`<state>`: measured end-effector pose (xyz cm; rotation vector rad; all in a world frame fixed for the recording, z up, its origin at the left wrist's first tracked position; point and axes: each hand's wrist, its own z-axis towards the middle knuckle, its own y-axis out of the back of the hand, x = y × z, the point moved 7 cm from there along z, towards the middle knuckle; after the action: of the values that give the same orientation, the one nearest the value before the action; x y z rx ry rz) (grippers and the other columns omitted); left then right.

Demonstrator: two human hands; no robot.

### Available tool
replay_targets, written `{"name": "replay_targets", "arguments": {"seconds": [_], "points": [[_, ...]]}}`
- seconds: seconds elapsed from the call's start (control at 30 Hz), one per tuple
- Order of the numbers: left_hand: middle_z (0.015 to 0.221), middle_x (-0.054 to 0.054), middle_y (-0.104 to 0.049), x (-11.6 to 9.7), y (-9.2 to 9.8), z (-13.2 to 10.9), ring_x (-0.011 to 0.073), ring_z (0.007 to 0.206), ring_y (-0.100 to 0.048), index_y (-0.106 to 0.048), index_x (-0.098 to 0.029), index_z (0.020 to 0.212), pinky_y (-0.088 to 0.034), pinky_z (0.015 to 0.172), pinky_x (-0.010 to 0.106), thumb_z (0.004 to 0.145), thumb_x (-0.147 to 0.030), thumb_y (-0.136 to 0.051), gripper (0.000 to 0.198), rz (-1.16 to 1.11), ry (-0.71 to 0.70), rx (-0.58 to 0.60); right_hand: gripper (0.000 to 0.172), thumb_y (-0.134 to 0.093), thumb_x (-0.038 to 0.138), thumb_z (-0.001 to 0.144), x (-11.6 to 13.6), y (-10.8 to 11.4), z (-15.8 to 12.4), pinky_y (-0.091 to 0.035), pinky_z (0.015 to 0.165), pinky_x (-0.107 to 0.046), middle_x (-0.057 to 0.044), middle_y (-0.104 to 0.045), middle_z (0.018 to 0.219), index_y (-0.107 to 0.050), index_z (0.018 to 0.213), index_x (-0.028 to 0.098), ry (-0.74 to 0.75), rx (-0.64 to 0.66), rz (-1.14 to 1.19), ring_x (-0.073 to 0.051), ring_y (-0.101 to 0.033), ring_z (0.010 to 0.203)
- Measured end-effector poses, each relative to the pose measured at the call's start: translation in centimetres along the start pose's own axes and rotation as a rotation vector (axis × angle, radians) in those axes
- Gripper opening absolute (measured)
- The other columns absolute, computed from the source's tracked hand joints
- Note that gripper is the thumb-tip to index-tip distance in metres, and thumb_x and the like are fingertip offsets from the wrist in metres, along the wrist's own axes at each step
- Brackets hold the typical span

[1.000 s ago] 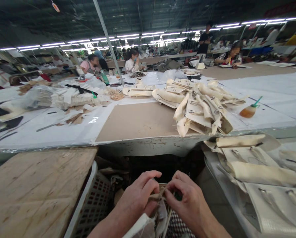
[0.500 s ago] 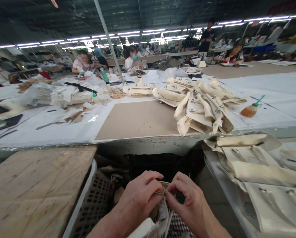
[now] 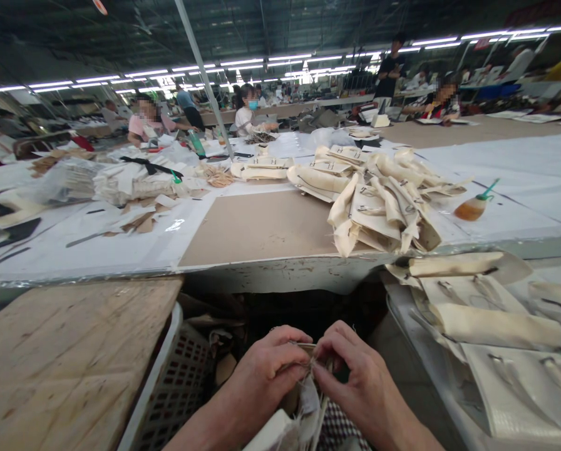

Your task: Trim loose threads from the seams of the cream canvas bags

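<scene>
Spreading across the view, the desk [image 3: 144, 257] looks as it did 1 second ago, so nothing there bears on what we have in hand (across it, a co-worker in pink [image 3: 145, 128] now sits more upright and farther left). At our left the wooden board [image 3: 74, 357] lies unchanged. At our right the handled cream panels [image 3: 519, 391] stay overlapped in a row, and the heap of cream pieces [image 3: 374, 200] on the desk has kept its shape. Below the board's edge, the slatted basket [image 3: 181, 376] has not moved either.

The real change is at our 2 hands. Our left hand [image 3: 266, 366] had its thumb and forefinger well apart; now those fingers have closed in and look pinched on the near edge of the cream piece [image 3: 268, 432]. Our right hand [image 3: 350, 363] keeps its thumb and forefinger together on that same edge, just beside them. The piece hangs in front of us, below the desk's front edge, over a checked cloth [image 3: 341, 432]. We judge this as a firmer hold for close work. Smallest are the frayed pale threads [image 3: 308, 394] under our fingertips; whether we grip thread or edge, we cannot tell.
</scene>
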<state>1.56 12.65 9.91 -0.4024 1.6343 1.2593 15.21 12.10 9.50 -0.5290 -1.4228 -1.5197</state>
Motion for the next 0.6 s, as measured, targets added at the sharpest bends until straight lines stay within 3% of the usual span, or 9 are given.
{"name": "replay_targets", "arguments": {"seconds": [0.13, 0.3, 0.43, 0.6], "points": [[0.112, 0.003, -0.066, 0.3, -0.1, 0.1, 0.0157, 0.104, -0.063, -0.074, -0.022, 0.087, -0.048, 0.090, 0.024, 0.086, -0.006, -0.059, 0.021, -0.028, -0.035, 0.011, 0.015, -0.060, 0.012, 0.084, 0.1, -0.1, 0.2, -0.043, 0.063, -0.023, 0.000, -0.056, 0.084, -0.068, 0.089, 0.022, 0.007, 0.046, 0.004, -0.013, -0.058, 0.072], [0.104, 0.002, -0.068, 0.5, 0.7, 0.0, 0.0136, 0.094, -0.065, -0.069, -0.019, 0.078, -0.047, 0.084, 0.022, 0.082, -0.004, -0.061, 0.017, 0.012, 0.019, -0.072, 0.015, -0.061, 0.015, 0.087, -0.3, -0.2, 0.4, -0.039, 0.061, -0.023, 0.002, -0.055, 0.078, -0.066, 0.075, 0.021, -0.030, 0.084, -0.021, -0.012, -0.057, 0.070], [0.088, 0.000, -0.068, 0.3, 1.2, 0.0, 0.0129, 0.081, -0.063, -0.063, -0.018, 0.072, -0.046, 0.075, 0.022, 0.080, -0.006, -0.063, 0.014, 0.057, 0.077, -0.115, 0.014, -0.057, 0.016, 0.089, -0.6, -0.6, 0.3, -0.040, 0.060, -0.024, 0.001, -0.055, 0.079, -0.063, 0.077, 0.020, -0.030, 0.058, -0.058, -0.012, -0.057, 0.070], [0.087, 0.000, -0.069, 0.4, 1.1, -0.2, 0.0143, 0.080, -0.063, -0.056, -0.018, 0.069, -0.045, 0.072, 0.024, 0.080, -0.010, -0.062, 0.015, 0.074, 0.123, -0.120, 0.015, -0.052, 0.018, 0.090, -0.7, -0.9, -0.1, -0.041, 0.057, -0.024, 0.000, -0.054, 0.077, -0.059, 0.077, 0.020, -0.016, -0.024, -0.131, -0.013, -0.056, 0.065]]}}
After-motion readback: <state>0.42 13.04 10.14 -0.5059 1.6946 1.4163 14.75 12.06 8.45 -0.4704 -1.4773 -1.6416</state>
